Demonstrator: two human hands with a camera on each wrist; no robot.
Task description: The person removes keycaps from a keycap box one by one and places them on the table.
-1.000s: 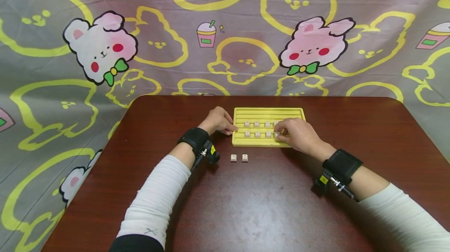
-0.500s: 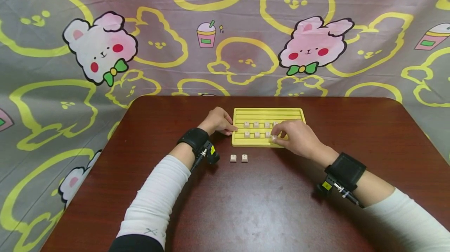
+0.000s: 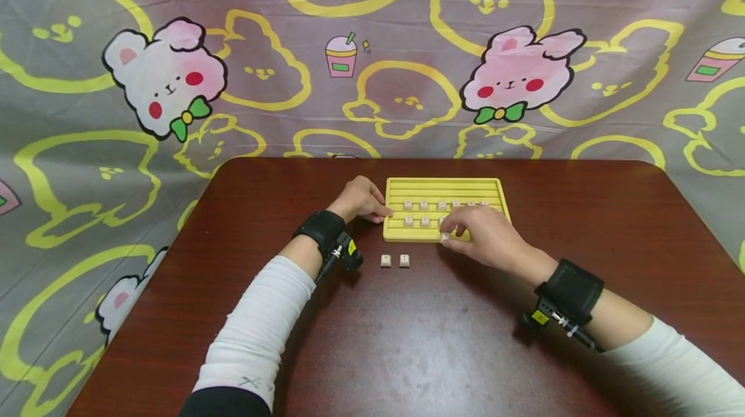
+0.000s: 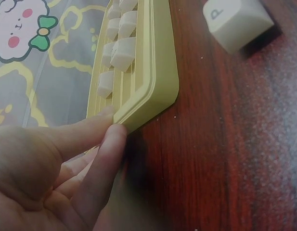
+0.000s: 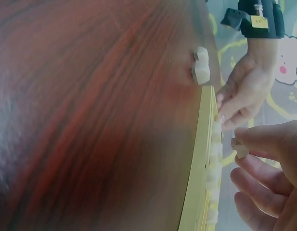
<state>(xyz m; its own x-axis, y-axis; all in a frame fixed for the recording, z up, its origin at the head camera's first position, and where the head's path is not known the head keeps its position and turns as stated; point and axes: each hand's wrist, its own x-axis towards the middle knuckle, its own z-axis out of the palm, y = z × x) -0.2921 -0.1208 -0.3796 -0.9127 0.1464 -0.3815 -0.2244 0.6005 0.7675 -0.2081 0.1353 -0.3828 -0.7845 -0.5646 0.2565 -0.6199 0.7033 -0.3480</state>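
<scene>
A yellow ridged tray [image 3: 445, 183] lies on the table, with off-white keycaps [image 3: 408, 222] standing in two rows. My left hand [image 3: 363, 199] pinches the tray's left edge between thumb and forefinger; the left wrist view shows its fingertips at the tray corner [image 4: 153, 103]. Over the tray's front edge, my right hand [image 3: 489, 236] pinches one keycap [image 5: 240, 148] between thumb and forefinger, raised off the tray in the right wrist view. The right hand hides part of the front row. In front of the tray sit two loose keycaps, one marked P [image 4: 237, 21].
The dark reddish-brown table [image 3: 401, 346] extends around the tray on all sides. Behind it hangs a cloth [image 3: 407, 29] printed with cartoon rabbits and yellow outlines. Black straps with small cameras [image 3: 561, 304] are worn on both wrists.
My right hand has lifted a keycap from the front row and carried it left and toward the tray's front edge. The left hand stays on the tray's left edge.
</scene>
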